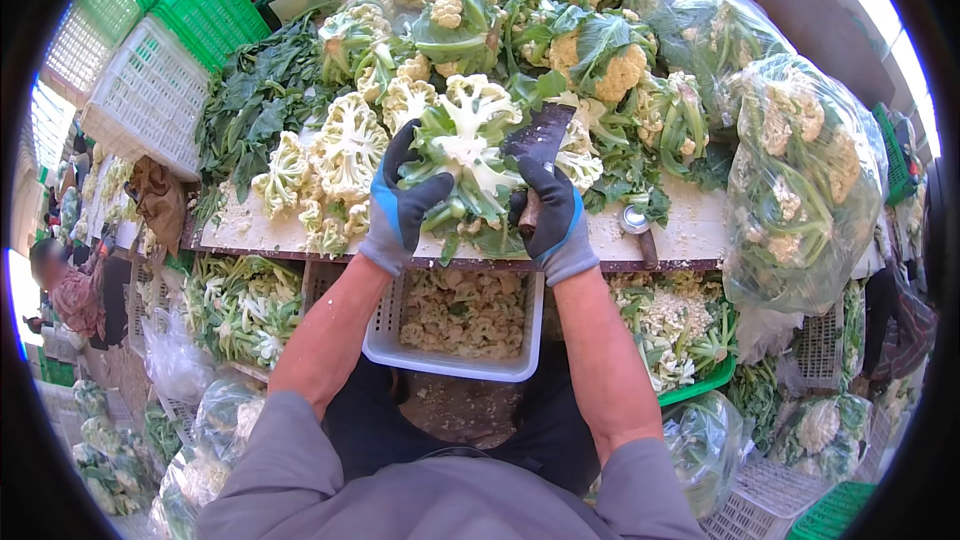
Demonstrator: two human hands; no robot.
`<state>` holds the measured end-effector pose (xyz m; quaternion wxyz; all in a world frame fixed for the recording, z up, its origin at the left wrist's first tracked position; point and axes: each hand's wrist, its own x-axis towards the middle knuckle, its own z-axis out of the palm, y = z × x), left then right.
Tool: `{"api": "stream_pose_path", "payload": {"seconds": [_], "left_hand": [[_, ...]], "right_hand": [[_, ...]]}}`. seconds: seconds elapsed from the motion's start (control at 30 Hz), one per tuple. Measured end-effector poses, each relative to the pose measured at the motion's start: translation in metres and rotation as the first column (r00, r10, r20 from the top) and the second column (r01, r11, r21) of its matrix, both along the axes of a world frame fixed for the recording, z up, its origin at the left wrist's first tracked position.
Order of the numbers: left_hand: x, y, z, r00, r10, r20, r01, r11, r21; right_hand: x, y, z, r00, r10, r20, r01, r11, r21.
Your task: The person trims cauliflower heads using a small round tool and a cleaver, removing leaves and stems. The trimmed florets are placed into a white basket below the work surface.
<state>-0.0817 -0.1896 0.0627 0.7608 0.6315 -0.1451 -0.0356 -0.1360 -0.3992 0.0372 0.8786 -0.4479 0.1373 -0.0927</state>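
Gloved in black, blue and grey, my left hand grips the left side of a split cauliflower half, its pale cut core facing up and green leaves around it. My right hand, in a matching glove, is closed around the wooden handle of a cleaver. The dark, wet-looking blade points up and away, beside the cauliflower's right edge. Left of my hands rest cut cauliflower pieces on the white tabletop. Another cut piece lies partly hidden behind the blade.
Whole cauliflowers and leaves are piled behind. A plastic bag of cauliflower bulges over the right edge. Below the table are a white crate of florets and a green crate of trimmings. A small round-headed tool lies right.
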Motion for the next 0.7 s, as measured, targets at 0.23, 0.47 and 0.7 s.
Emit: {"api": "stream_pose_path", "payload": {"seconds": [0.23, 0.47, 0.7], "left_hand": [[-0.003, 0.005, -0.017, 0.963, -0.262, -0.059, 0.152, 0.711, -0.686], [0.002, 0.023, -0.025, 0.884, -0.455, -0.109, 0.21, 0.593, -0.777], [0.015, 0.038, -0.006, 0.957, -0.177, -0.229, 0.05, 0.881, -0.471]], "right_hand": [[-0.003, 0.031, 0.014, 1.0, -0.029, 0.002, 0.029, 0.992, 0.122], [0.0, 0.066, 0.009, 0.996, -0.066, 0.067, 0.048, 0.969, 0.243], [0.0, 0.041, 0.001, 0.996, -0.085, 0.005, 0.084, 0.967, -0.242]]}}
